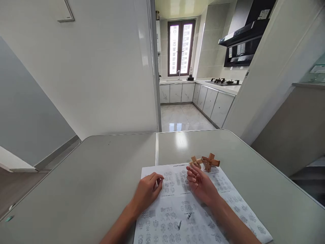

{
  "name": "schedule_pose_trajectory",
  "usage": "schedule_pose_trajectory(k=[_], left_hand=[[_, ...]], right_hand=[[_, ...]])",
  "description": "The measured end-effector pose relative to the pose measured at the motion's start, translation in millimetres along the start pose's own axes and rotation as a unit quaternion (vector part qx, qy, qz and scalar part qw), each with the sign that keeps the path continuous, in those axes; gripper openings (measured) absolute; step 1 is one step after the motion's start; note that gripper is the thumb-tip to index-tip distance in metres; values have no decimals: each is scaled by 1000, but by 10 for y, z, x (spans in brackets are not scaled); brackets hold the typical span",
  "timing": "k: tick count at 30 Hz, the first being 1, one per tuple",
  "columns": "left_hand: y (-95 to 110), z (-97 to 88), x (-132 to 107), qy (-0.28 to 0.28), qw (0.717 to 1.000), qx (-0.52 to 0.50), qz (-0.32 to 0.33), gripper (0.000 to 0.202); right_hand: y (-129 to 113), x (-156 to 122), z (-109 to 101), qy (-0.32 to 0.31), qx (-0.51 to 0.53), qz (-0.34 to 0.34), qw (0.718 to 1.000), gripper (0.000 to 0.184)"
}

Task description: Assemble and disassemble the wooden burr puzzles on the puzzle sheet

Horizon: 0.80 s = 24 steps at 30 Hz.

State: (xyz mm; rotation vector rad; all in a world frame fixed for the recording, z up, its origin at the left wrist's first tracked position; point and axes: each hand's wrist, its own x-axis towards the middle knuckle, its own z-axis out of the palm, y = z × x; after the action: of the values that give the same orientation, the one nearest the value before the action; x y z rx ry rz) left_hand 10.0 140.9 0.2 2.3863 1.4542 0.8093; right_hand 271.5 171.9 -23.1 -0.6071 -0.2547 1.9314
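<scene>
On the table lies a large white paper sheet (175,203), printed with many small diagrams and marked with dark ticks. My left hand (149,188) rests on its left part, fingers loosely bent and a gap showing beside the thumb; I see nothing in it. My right hand (200,184) is turned partly palm up over the sheet, fingers half curled and apart, holding nothing visible. Just beyond its fingertips is a light wooden puzzle piece (195,160), partly hidden by the fingers. A darker, cross-shaped wooden puzzle (210,162) sits beside it at the sheet's far edge.
The pale table (106,183) has a seam down its middle. Beyond its far edge stand a white wall (101,74) and a doorway into a kitchen with cabinets (210,100) and a stove (223,82). A small green object (9,218) lies at the far left.
</scene>
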Motion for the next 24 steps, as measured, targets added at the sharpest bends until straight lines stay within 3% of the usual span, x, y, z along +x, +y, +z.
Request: schedule_pose_trajectory(k=[8, 20, 24], left_hand=[[-113, 14, 35, -22, 999, 25, -39, 21], [-105, 16, 60, -33, 999, 26, -29, 21], [-195, 4, 110, -38, 998, 56, 8, 19]], right_hand=[[137, -112, 175, -48, -262, -39, 963, 36], [101, -113, 171, -58, -283, -39, 956, 41], [82, -129, 189, -63, -295, -36, 953, 40]])
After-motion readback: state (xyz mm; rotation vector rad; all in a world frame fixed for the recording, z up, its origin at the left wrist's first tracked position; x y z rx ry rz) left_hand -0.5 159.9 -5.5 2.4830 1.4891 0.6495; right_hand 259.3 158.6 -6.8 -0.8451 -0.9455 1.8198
